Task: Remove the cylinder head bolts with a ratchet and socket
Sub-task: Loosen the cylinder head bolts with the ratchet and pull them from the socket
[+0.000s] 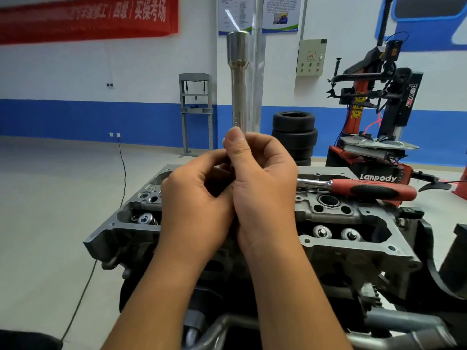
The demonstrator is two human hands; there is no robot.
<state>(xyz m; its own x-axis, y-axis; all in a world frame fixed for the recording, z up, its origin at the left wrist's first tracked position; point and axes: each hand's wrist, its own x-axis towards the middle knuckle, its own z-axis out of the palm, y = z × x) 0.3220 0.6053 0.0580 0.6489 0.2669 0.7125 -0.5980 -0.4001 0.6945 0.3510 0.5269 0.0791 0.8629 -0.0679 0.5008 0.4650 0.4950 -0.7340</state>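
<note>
both hands, left hand (194,198) and right hand (262,183), grasp an upright socket extension (238,82); ratchet (358,188) lies idle on the cylinder head (353,218), so loosening seems unstarted.

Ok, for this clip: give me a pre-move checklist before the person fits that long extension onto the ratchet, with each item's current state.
1. Extension bar held securely: ok, right hand grips its lower end, bar upright.
2. Left hand supporting at the bar's base: ok, fingers curled there; what they pinch is hidden.
3. Ratchet within reach: ok, lying on the cylinder head, untouched.
4. Bar's lower end ready to mate: cannot tell, covered by hands.
5. Head bolts located: cannot tell, hands block the centre.
6. Valve springs clear of tools: ok.
</note>
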